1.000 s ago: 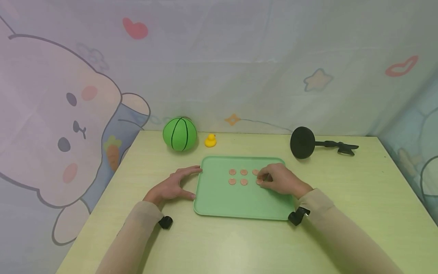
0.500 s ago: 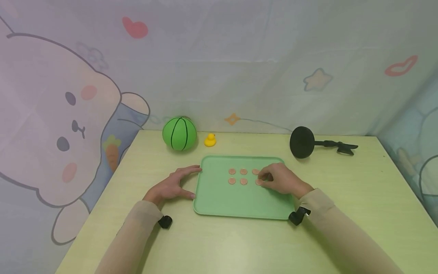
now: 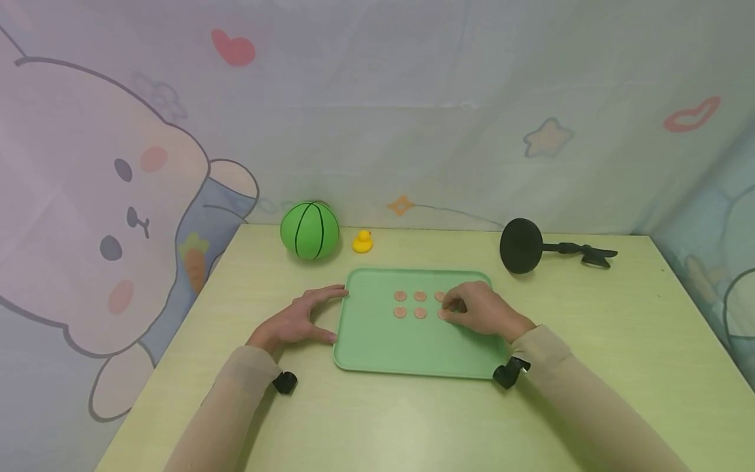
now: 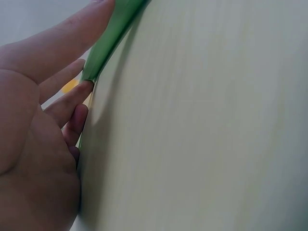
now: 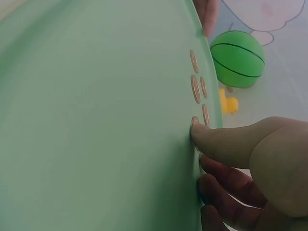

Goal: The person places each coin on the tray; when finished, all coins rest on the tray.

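Pale yellow-green table [image 3: 619, 341], cartoon rabbit backdrop cloth [image 3: 106, 196] behind, soft even light.

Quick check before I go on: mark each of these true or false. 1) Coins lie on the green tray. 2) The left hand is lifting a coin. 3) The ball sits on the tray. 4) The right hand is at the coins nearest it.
1) True: coins lie in two rows on the tray.
2) False: the left hand rests against the tray's left edge.
3) False: the ball sits on the table beyond the tray, beside the duck.
4) True: the right hand has its fingertips there.
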The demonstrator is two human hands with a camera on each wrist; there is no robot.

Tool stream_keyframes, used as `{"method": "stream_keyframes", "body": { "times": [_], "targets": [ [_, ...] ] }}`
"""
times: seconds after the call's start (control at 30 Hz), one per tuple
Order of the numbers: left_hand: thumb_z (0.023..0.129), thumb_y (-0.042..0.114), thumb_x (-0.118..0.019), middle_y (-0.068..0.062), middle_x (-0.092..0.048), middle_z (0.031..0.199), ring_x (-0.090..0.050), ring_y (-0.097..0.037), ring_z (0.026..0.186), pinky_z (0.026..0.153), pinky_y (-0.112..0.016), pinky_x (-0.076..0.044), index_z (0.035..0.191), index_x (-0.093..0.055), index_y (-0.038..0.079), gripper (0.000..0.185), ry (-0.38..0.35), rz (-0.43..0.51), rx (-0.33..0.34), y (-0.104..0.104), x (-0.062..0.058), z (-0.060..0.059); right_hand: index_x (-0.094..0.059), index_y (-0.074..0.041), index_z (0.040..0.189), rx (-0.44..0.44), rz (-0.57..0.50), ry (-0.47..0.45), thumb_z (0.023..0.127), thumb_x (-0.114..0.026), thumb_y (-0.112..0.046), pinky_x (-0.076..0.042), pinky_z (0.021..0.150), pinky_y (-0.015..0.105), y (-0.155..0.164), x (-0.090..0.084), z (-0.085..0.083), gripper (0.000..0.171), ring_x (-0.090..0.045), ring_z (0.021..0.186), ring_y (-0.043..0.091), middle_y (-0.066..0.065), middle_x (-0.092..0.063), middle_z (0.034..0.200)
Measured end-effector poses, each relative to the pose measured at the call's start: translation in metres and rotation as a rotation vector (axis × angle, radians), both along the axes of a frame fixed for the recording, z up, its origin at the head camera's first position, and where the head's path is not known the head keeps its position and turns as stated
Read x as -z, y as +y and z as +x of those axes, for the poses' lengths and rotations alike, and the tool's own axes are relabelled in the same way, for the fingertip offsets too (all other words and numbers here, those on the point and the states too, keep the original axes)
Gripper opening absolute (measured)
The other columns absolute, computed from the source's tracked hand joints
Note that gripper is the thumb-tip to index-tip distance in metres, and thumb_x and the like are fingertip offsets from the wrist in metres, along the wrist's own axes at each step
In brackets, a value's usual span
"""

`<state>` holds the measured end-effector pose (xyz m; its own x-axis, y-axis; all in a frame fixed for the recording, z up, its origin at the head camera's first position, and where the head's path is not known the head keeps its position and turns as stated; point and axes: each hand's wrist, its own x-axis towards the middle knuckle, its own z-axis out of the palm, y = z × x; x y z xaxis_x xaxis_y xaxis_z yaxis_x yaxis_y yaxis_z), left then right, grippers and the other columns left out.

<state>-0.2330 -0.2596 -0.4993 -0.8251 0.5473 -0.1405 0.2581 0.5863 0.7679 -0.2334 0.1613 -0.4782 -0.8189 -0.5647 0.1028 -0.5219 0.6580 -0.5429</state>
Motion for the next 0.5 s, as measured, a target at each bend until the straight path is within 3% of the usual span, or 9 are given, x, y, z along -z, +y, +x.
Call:
{"method": "stream_keyframes", "body": {
  "times": [0.5],
  "targets": [
    [0.079, 0.030, -0.094, 0.003, -0.027, 0.173, -0.017, -0.031, 0.159, 0.126, -0.065, -0.010, 0.159, -0.046, 0.030, 0.094, -0.002, 0.001, -0.003, 0.0000, -0.0014, 0.0011, -0.080, -0.015, 0.092, 0.006, -0.006, -0.006, 0.093, -0.082, -0.021, -0.055, 0.076, 0.033, -0.0019, 0.0003, 0.0002, 0.006, -0.062, 0.078, 0.007, -0.006, -0.074, 0.088]
  ]
}}
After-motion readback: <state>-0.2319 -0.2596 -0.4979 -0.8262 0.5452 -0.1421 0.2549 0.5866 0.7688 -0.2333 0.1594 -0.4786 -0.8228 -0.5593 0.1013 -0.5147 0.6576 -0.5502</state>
